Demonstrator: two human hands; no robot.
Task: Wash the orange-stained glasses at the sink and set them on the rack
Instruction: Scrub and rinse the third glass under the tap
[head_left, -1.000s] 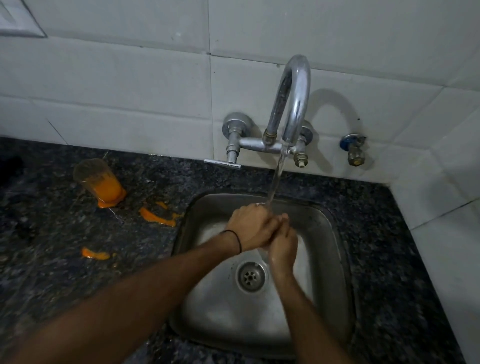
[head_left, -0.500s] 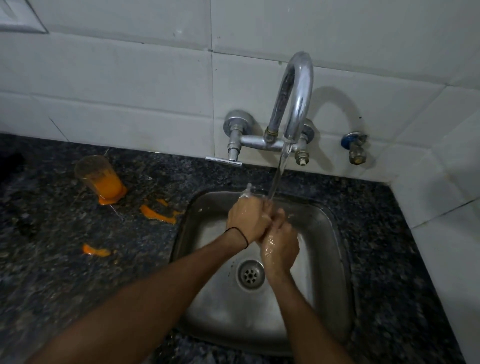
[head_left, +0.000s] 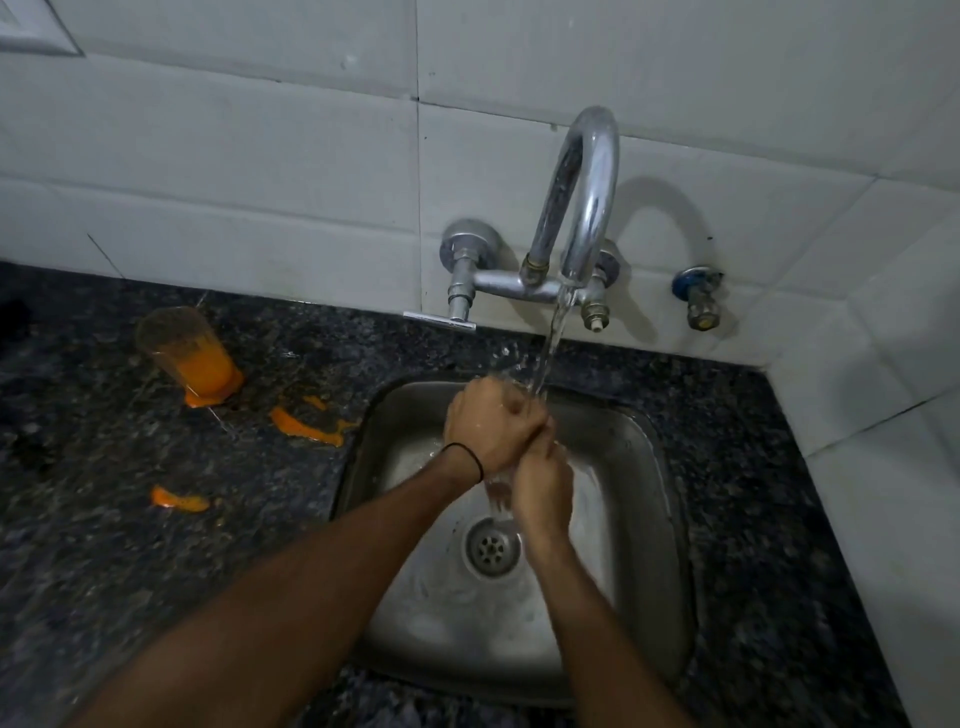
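Over the steel sink (head_left: 639, 467), both hands are clasped around a clear glass (head_left: 497, 488) that is mostly hidden by the fingers. My left hand (head_left: 491, 423), with a black band on its wrist, wraps the upper part. My right hand (head_left: 543, 486) grips lower down, just beneath the left. Water streams from the curved tap (head_left: 589, 197) onto the hands and glass. A second glass (head_left: 182, 351), stained orange, stands upside down on the dark counter at the left in a small orange puddle. No rack is in view.
Orange spills lie on the granite counter (head_left: 156, 571): one (head_left: 306, 421) next to the sink's left rim, another (head_left: 179, 500) nearer me. The tap lever (head_left: 439, 320) juts left. A blue-capped valve (head_left: 698, 296) sits on the tiled wall, which turns a corner at the right.
Both hands have shifted slightly up and back under the stream, turning against each other around the glass. The orange-stained glass has not moved.
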